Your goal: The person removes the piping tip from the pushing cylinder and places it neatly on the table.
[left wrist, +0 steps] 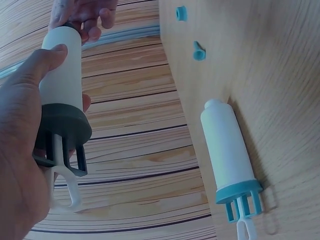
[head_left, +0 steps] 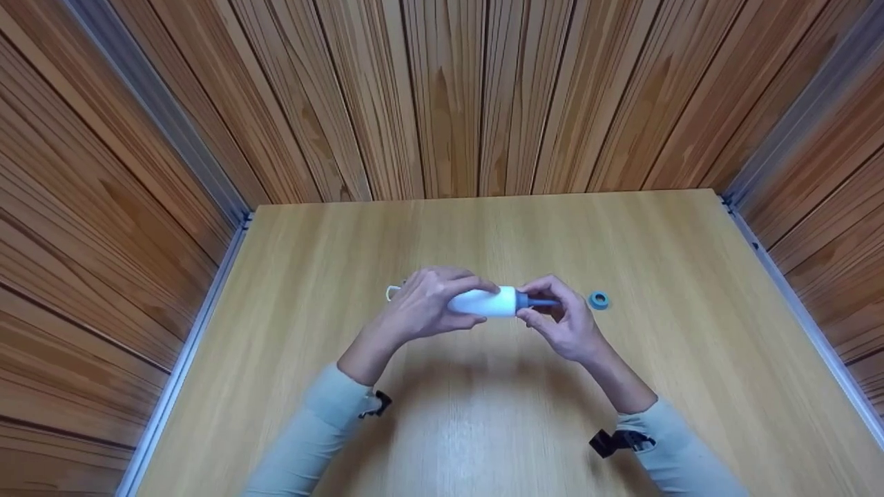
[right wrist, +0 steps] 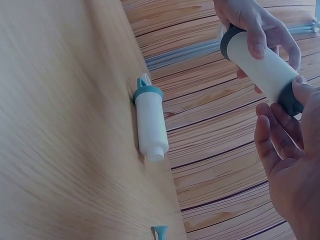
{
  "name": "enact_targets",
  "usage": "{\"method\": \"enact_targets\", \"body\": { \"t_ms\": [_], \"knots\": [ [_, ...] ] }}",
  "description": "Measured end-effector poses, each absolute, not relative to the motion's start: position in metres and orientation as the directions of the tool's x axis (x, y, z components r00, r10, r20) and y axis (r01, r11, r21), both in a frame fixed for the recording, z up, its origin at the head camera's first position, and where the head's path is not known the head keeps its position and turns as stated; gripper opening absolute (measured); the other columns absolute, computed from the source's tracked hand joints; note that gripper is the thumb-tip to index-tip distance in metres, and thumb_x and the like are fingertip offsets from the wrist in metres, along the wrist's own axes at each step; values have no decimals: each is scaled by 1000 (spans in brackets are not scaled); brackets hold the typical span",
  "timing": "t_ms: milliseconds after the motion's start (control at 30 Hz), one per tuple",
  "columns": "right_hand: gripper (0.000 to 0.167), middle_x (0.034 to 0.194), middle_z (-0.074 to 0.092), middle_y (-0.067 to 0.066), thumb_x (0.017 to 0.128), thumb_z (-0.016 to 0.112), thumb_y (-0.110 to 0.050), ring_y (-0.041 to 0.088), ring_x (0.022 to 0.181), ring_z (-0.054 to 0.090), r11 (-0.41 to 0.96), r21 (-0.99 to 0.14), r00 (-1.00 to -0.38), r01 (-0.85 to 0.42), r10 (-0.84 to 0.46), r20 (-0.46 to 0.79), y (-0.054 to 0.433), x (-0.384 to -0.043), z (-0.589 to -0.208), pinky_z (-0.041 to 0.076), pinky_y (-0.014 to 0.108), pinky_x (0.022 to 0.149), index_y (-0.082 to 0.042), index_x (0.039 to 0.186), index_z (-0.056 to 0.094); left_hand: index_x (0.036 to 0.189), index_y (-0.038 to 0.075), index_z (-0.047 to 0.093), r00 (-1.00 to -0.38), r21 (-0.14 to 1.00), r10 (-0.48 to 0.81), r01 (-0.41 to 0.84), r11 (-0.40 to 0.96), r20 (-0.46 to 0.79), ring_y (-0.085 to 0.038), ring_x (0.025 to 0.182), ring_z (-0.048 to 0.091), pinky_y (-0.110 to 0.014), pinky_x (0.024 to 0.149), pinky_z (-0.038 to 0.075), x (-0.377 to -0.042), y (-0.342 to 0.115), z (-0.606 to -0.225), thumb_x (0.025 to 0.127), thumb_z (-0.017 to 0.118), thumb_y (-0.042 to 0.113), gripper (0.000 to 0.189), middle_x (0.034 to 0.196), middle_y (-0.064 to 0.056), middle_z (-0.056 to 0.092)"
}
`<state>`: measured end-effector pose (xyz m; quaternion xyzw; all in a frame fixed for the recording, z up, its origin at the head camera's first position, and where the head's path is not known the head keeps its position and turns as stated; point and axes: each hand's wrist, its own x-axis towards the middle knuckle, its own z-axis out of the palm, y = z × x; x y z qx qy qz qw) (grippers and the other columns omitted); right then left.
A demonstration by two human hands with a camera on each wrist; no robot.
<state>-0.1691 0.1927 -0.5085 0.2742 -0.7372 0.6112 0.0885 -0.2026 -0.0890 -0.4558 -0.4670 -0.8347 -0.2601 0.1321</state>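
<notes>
Across both hands lies a white icing syringe (head_left: 487, 302) with dark blue-grey end pieces, held level in the head view. My left hand (head_left: 435, 300) grips its barrel, thumb and fingers on opposite sides. Behind that hand sticks out a white plunger loop (left wrist: 70, 192), below the dark finger-grip collar (left wrist: 62, 125). At the other end, my right hand (head_left: 563, 321) pinches the dark nozzle collar (head_left: 521, 301) between thumb and fingers. A slim blue tip (head_left: 543, 302) points right from it, partly behind the right fingers.
A second white icing syringe (left wrist: 229, 145) with a teal collar lies on the wooden table (head_left: 290, 386). Beyond its tip are a small teal nozzle (left wrist: 199, 51) and a teal ring (head_left: 599, 300). Wood-plank walls (head_left: 442, 96) enclose the table at the back and sides.
</notes>
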Motion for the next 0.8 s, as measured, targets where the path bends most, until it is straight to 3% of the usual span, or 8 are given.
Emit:
{"method": "enact_targets", "body": {
  "t_ms": [333, 533, 667, 800],
  "knots": [
    [34, 121, 72, -13, 96, 74, 18, 5, 103, 74, 77, -811, -787, -580, -310, 534, 196, -172, -510, 65, 19, 85, 13, 126, 63, 132, 17, 80, -587, 410, 693, 803, 433, 419, -30, 110, 85, -46, 96, 70, -203, -86, -456, 98, 90, 30, 38, 126, -12, 86],
    [34, 120, 73, -9, 94, 75, 18, 3, 110, 74, 100, -800, -782, -592, -309, 541, 195, -172, -510, 65, 20, 94, 12, 125, 64, 132, 16, 80, -608, 464, 686, 780, 421, 400, -31, 110, 85, -46, 94, 70, -203, -87, -457, 97, 90, 29, 39, 127, -12, 86],
    [31, 119, 72, -9, 97, 77, 12, 4, 107, 75, 105, -794, -777, -598, -317, 544, 196, -172, -510, 64, 19, 95, 11, 124, 64, 132, 16, 79, -602, 460, 689, 785, 415, 404, -30, 108, 85, -45, 91, 70, -204, -87, -457, 98, 89, 29, 38, 127, -12, 86],
    [30, 117, 72, -1, 100, 79, 4, 8, 105, 76, 103, -783, -761, -613, -343, 551, 197, -174, -510, 64, 19, 96, 10, 125, 64, 132, 15, 79, -596, 445, 692, 791, 420, 407, -30, 109, 85, -45, 92, 70, -203, -87, -456, 98, 89, 29, 38, 127, -12, 86]
  ]
}}
